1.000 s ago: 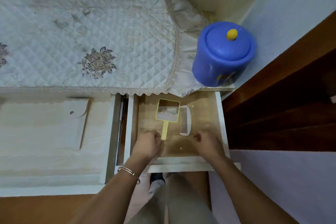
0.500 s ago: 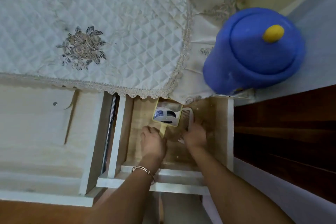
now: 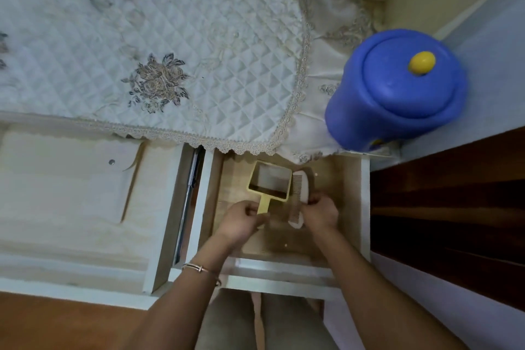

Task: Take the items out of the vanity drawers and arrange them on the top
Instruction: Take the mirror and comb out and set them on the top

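Hand mirror (image 3: 270,183) and comb (image 3: 298,196) in open drawer (image 3: 365,207), comb right of mirror, touching. Lidded tub (image 3: 395,91) on vanity top's right front corner, cloth (image 3: 170,51) left of it.

yellow square hand mirror (image 3: 270,181) and white comb (image 3: 299,198) side by side in open wooden drawer (image 3: 352,207), both gripped

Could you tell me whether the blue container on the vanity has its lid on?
On: the blue container stands upright, its lid seated.

Blue lidded container (image 3: 395,91) with yellow knob (image 3: 421,63) sits on quilted floral cloth's (image 3: 159,45) right edge. Dark wooden panel (image 3: 449,207) at right.
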`<action>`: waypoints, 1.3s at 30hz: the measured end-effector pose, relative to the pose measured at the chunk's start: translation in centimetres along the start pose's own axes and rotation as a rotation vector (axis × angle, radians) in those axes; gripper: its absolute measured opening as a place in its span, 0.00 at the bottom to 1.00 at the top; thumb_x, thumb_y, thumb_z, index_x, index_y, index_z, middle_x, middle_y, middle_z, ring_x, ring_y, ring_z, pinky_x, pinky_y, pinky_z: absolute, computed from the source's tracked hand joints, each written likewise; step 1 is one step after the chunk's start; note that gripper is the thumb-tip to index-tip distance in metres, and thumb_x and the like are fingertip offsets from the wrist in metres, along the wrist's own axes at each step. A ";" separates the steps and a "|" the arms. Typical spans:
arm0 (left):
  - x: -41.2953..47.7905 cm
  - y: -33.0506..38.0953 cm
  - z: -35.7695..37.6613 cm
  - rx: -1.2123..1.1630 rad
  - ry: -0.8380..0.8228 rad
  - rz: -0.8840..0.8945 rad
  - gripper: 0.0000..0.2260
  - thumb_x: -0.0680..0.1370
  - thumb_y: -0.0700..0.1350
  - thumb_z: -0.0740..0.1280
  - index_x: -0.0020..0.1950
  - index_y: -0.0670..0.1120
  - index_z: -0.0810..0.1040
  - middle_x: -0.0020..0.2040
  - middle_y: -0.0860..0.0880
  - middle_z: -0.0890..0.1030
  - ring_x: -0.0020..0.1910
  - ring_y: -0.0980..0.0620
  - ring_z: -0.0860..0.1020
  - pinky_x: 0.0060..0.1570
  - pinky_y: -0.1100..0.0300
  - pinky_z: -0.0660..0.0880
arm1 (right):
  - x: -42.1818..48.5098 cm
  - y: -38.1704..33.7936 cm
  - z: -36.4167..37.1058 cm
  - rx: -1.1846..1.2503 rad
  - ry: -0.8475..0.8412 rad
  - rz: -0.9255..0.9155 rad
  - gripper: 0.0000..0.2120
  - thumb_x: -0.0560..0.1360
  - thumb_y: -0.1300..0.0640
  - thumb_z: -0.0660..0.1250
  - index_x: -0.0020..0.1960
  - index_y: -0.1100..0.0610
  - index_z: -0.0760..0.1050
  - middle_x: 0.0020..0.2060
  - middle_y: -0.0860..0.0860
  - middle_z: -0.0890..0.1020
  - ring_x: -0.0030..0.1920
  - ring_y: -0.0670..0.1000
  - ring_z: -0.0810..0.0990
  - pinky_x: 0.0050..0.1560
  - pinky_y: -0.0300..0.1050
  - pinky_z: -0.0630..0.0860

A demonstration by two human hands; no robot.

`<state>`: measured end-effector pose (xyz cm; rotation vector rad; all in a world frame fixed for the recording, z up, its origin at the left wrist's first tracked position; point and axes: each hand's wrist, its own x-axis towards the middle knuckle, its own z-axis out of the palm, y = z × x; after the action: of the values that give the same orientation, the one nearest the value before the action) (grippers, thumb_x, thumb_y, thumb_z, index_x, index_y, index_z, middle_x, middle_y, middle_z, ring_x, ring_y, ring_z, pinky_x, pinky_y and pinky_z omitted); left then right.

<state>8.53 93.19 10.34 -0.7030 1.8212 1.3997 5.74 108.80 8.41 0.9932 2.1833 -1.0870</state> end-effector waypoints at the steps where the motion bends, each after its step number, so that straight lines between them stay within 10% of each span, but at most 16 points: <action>1: -0.7 0.1 -0.7 -0.023 -0.027 0.004 0.02 0.74 0.40 0.68 0.43 0.47 0.76 0.43 0.46 0.80 0.48 0.43 0.79 0.52 0.46 0.78 | -0.7 -0.1 -0.4 0.043 -0.002 -0.007 0.11 0.71 0.62 0.69 0.52 0.62 0.75 0.52 0.58 0.80 0.54 0.58 0.78 0.55 0.51 0.77; 6: -4.5 0.4 -5.4 0.093 -0.110 0.064 0.06 0.75 0.40 0.66 0.39 0.48 0.77 0.35 0.52 0.77 0.32 0.56 0.73 0.30 0.67 0.70 | -4.4 -0.1 -1.7 0.136 -0.149 -0.140 0.09 0.71 0.65 0.68 0.39 0.53 0.71 0.44 0.53 0.78 0.47 0.54 0.78 0.50 0.49 0.77; 14: -9.6 2.5 -15.5 0.131 -0.312 0.093 0.03 0.75 0.37 0.66 0.46 0.42 0.79 0.35 0.50 0.81 0.30 0.59 0.77 0.32 0.69 0.72 | -10.6 -4.0 -2.1 0.354 -0.241 -0.411 0.07 0.72 0.68 0.66 0.45 0.58 0.74 0.40 0.51 0.80 0.40 0.47 0.78 0.36 0.28 0.73; 23: -5.3 11.5 -16.5 -0.263 0.121 0.288 0.04 0.76 0.40 0.65 0.47 0.49 0.77 0.41 0.53 0.81 0.34 0.58 0.76 0.38 0.61 0.65 | -7.5 -15.7 -2.4 0.501 -0.146 -0.390 0.04 0.74 0.62 0.66 0.47 0.57 0.72 0.47 0.55 0.81 0.48 0.55 0.81 0.51 0.53 0.78; 28: -0.2 15.3 -14.2 -0.331 0.236 0.245 0.07 0.76 0.37 0.65 0.53 0.42 0.76 0.39 0.48 0.77 0.31 0.55 0.71 0.19 0.71 0.66 | -1.8 -20.3 -0.7 0.417 -0.049 -0.341 0.05 0.71 0.60 0.68 0.42 0.54 0.72 0.50 0.57 0.82 0.50 0.56 0.81 0.53 0.52 0.78; 39: 3.3 13.7 -13.3 0.451 0.514 0.372 0.13 0.73 0.46 0.69 0.54 0.43 0.78 0.40 0.49 0.79 0.44 0.47 0.78 0.42 0.58 0.72 | 0.8 -20.1 1.2 0.008 0.148 -0.495 0.11 0.72 0.61 0.65 0.54 0.61 0.71 0.47 0.61 0.81 0.50 0.61 0.79 0.52 0.52 0.77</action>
<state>-6.95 83.96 17.52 -0.5288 2.6714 1.0070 -10.36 99.76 16.40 0.5575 2.6299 -1.2651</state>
